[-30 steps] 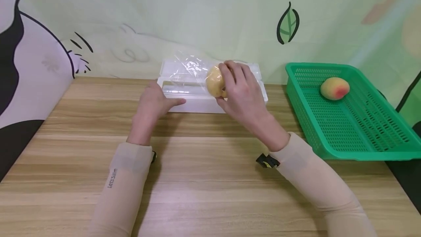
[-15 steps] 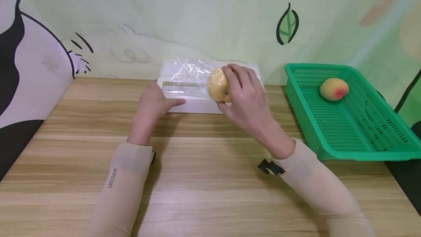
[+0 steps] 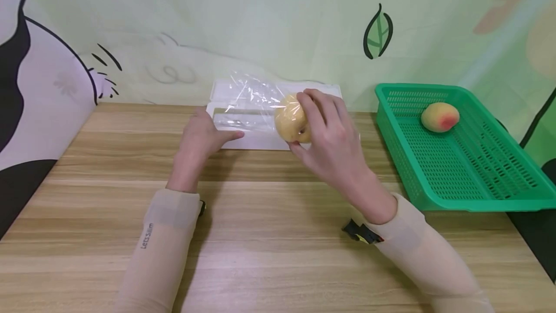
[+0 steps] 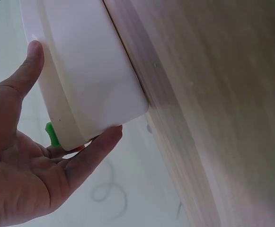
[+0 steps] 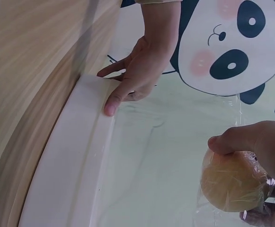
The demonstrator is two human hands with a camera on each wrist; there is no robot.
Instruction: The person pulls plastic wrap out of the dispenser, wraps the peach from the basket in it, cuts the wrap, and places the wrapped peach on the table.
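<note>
1. In the head view, the left hand [image 3: 200,132] grips the left end of the white box [image 3: 256,141], which lies along the bench's [image 3: 265,235] far edge, lid raised.
2. The right hand [image 3: 334,139] has its fingers curled round a yellow fruit [image 3: 287,119], held over the box's right half; clear film [image 3: 249,92] covers it and trails left.
3. Only the left wrist view shows fingers against the box's end, beside a green tab [image 4: 51,135].
4. Only the right wrist view shows a panda face [image 5: 201,47] and a gap between fruit and box.
5. The bench is wood-grained; a pale green backdrop [image 3: 269,23] rises behind it.
6. A green basket [image 3: 401,158] overhangs the bench's right edge, a peach [image 3: 436,117] inside near its far side.
7. Bare wood separates box from basket, and the left hand from the bench's left edge.
</note>
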